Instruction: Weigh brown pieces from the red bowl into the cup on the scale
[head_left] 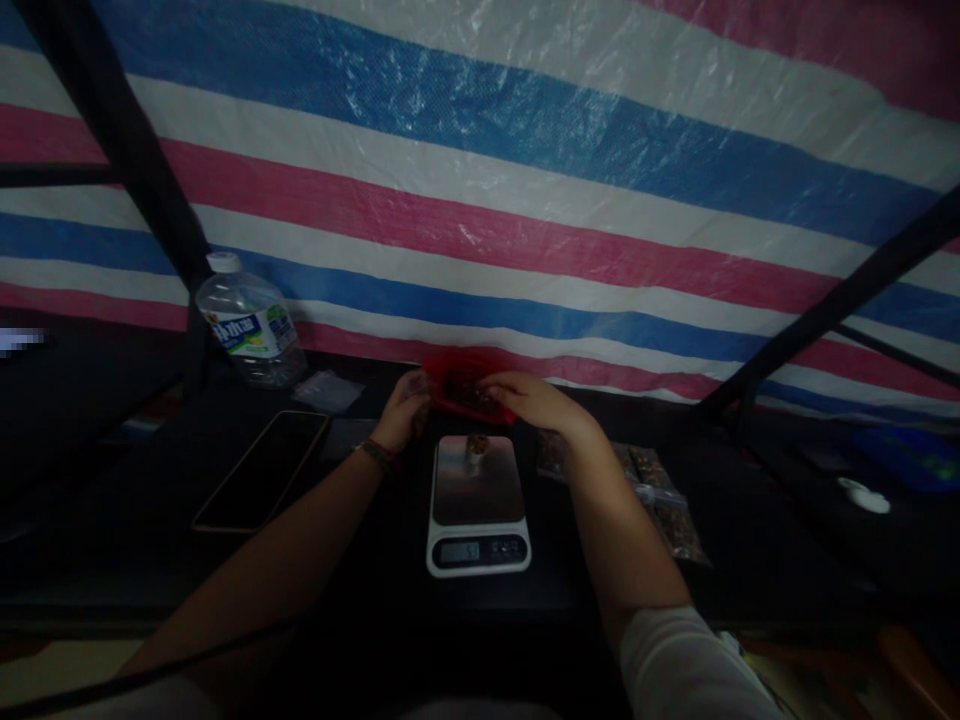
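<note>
At the back of the black table sits a red plastic container (444, 398), perhaps a bag or bowl, holding dark brown bits (463, 386). My left hand (405, 410) is closed on its left edge. My right hand (534, 398) reaches in from the right, fingertips together at the contents; what they pinch, if anything, cannot be made out. Just in front stands a white kitchen scale (478, 500) with a steel plate and a lit display. Near the plate's back edge rests a small brown piece or pile (477, 448).
Filled clear bags of brown bits (675, 525) lie right of the scale, partly behind my right forearm. On the left are a phone (262, 470), clear empty-looking bags (328, 391) and a large plastic bottle (251, 325). A striped tarp (480, 215) hangs behind, between black metal bars (832, 310).
</note>
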